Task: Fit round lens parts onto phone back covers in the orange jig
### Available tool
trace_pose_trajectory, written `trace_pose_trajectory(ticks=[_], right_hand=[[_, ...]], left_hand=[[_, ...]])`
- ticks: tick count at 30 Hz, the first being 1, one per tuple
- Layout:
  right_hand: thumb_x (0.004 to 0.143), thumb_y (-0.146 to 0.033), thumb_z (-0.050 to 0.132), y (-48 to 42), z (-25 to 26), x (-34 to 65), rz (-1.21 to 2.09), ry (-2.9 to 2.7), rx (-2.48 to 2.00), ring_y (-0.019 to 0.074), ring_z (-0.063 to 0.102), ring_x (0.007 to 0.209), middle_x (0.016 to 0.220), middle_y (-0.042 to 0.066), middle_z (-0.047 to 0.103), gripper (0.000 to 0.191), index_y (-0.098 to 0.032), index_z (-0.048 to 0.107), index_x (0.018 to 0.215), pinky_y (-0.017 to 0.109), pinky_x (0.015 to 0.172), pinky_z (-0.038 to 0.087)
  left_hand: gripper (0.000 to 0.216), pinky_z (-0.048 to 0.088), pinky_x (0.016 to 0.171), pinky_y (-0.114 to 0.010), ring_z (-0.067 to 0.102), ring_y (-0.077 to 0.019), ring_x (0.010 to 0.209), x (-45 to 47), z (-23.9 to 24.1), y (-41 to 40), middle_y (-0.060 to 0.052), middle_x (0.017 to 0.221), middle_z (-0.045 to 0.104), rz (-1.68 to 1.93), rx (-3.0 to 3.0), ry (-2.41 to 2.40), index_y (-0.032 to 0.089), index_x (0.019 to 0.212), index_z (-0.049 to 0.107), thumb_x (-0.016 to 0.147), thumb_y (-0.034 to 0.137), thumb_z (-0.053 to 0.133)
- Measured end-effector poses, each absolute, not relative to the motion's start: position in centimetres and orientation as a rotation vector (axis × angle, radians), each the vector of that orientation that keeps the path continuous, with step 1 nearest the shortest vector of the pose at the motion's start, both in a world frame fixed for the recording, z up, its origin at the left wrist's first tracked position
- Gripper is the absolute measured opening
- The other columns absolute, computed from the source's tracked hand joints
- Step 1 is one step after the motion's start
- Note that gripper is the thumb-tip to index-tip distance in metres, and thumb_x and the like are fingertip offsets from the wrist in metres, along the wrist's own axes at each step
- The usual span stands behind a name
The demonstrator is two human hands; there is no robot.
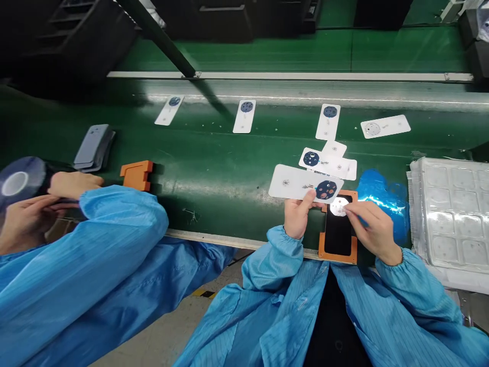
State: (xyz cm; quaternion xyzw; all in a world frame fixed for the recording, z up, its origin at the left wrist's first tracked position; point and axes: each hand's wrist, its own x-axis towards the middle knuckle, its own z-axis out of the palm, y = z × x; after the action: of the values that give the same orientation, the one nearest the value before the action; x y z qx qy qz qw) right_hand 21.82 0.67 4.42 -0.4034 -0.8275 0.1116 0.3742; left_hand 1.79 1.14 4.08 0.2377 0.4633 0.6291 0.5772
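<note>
My left hand (pixel 298 216) is closed on a white backing card (pixel 296 182) that bears a dark round lens sticker (pixel 326 189) at its right end. My right hand (pixel 372 227) pinches a small round silver film (pixel 339 206) over the top of a black phone (pixel 338 232). The phone lies in an orange jig (pixel 321 250) at the near edge of the green conveyor belt (pixel 214 158). Both sleeves are blue.
More white cards (pixel 329 162) lie on the belt, several with round stickers. A stack of clear blister trays (pixel 451 214) stands at the right, blue film (pixel 382 188) beside it. At the left a co-worker's hands (pixel 57 191) hold a tape roll (pixel 19 181); another orange jig (pixel 136 174) and grey phone backs (pixel 93 148) lie nearby.
</note>
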Motion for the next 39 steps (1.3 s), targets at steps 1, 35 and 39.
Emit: trace_pose_trajectory(ticks=[1,35,39], right_hand=[[0.095,-0.014,0.065,0.7,5.1,21.2,0.275,-2.029,-1.055,0.0202,0.071,0.093,0.101,0.005,0.076,0.018,-0.024,0.068,0.11,0.037,0.083,0.058],[0.088,-0.013,0.057,2.5,6.5,17.6,0.119,-1.686,-1.371,0.0198,0.065,0.076,0.079,0.003,0.068,0.014,-0.024,0.059,0.08,0.034,0.069,0.053],[0.089,-0.016,0.059,2.7,6.7,18.2,0.149,-1.693,-1.384,0.0199,0.064,0.074,0.076,0.002,0.068,0.013,-0.024,0.059,0.079,0.034,0.067,0.051]], left_hand=[[0.045,0.065,0.071,-0.032,0.076,-0.022,0.087,2.5,4.0,0.9,-0.011,0.108,0.078,1.469,0.581,1.066,0.014,0.107,0.075,0.079,0.048,0.083],[0.051,0.052,0.114,-0.047,0.064,-0.0313,0.13,4.9,3.5,-1.1,-0.009,0.13,0.073,1.42,1.012,1.147,0.021,0.123,0.075,0.094,0.061,0.059],[0.056,0.06,0.103,-0.044,0.068,-0.03,0.123,5.0,3.0,-0.5,-0.011,0.127,0.074,1.462,0.861,1.13,0.018,0.121,0.075,0.094,0.064,0.057]])
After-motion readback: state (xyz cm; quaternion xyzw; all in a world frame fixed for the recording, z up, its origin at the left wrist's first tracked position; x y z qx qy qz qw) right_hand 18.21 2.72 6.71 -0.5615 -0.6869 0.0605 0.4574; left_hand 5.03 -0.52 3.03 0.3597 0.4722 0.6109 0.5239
